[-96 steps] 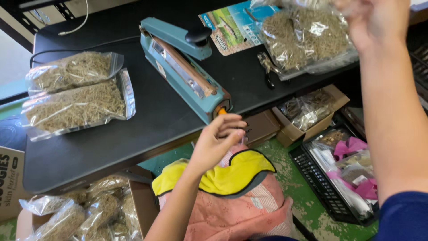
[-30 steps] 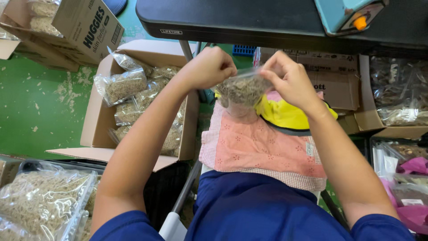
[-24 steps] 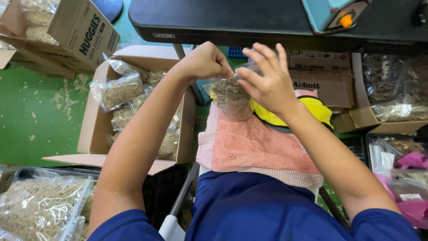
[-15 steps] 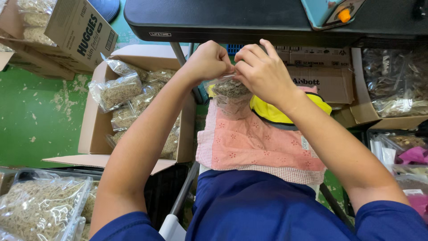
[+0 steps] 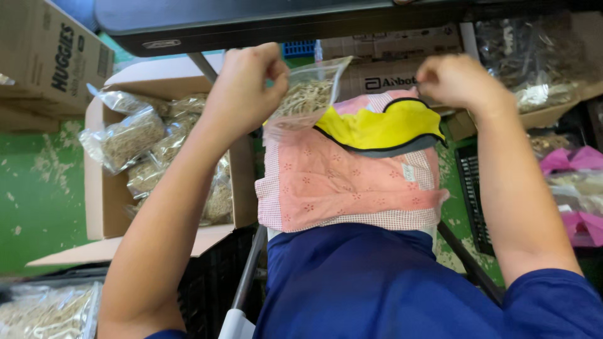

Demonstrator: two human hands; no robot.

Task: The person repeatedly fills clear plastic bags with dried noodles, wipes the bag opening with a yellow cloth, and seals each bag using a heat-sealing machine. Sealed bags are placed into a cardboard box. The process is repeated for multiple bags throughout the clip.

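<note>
My left hand (image 5: 248,88) is closed on the edge of a small clear plastic bag (image 5: 308,94) of dried straw-like material, held just under the black table edge (image 5: 251,28). Off to the right my right hand (image 5: 461,78) is a fist, apart from the bag, with nothing visible in it. Below both hands a pink patterned cloth (image 5: 352,182) and a yellow pad with a dark rim (image 5: 383,125) lie on my lap. The bag's lower part rests against them.
An open cardboard box (image 5: 103,194) at my left holds several filled clear bags (image 5: 129,135). More cardboard boxes (image 5: 389,69) and filled bags (image 5: 534,56) sit under the table at the right, with a black crate (image 5: 468,188) and pink packets (image 5: 575,160) nearby. The floor is green (image 5: 38,188).
My right hand has let go of the bag and moved away to the right. The left hand still holds the bag, now seen open-sided beside it.
</note>
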